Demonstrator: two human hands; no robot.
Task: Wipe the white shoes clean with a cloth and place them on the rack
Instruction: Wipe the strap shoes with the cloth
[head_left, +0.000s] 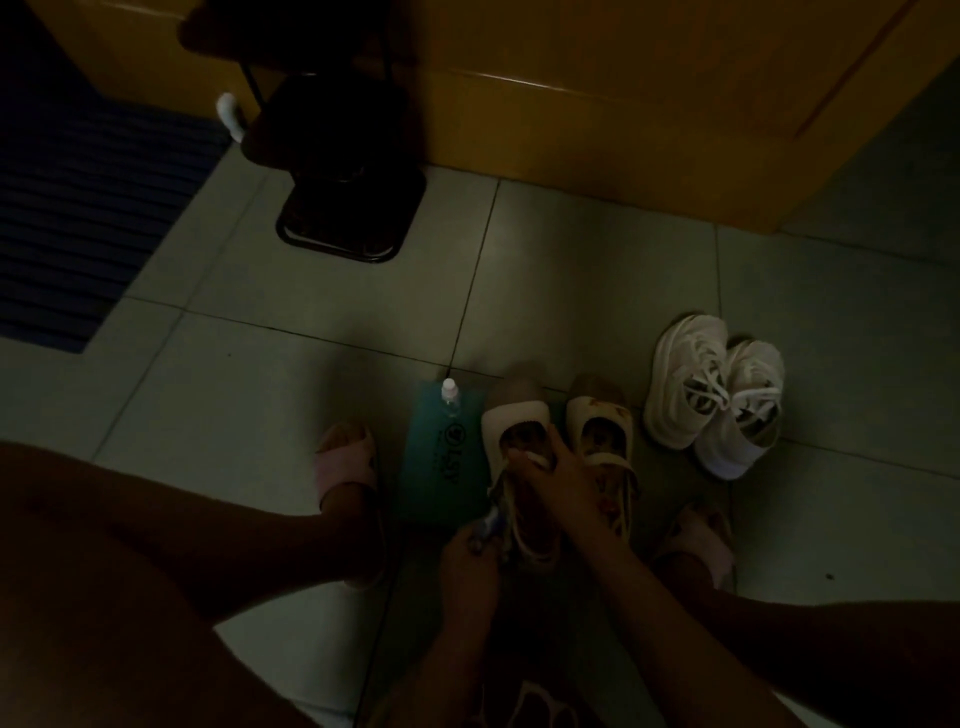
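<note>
Two cream strap shoes stand side by side on the tiled floor. My right hand (558, 475) grips the left one (514, 426) at its opening. My left hand (470, 558) is curled near that shoe's heel around a small bluish thing (488, 522), too dark to name. The other cream shoe (600, 426) stands just to the right, untouched. A pair of white lace-up sneakers (714, 395) sits further right. The dark metal rack (337, 171) stands at the back by the wooden door.
A teal bag or pad (441, 467) with a small clear bottle (450, 397) on it lies left of the shoes. My feet in pink slippers (345, 457) flank the work spot. A dark striped mat (78, 208) covers the far left.
</note>
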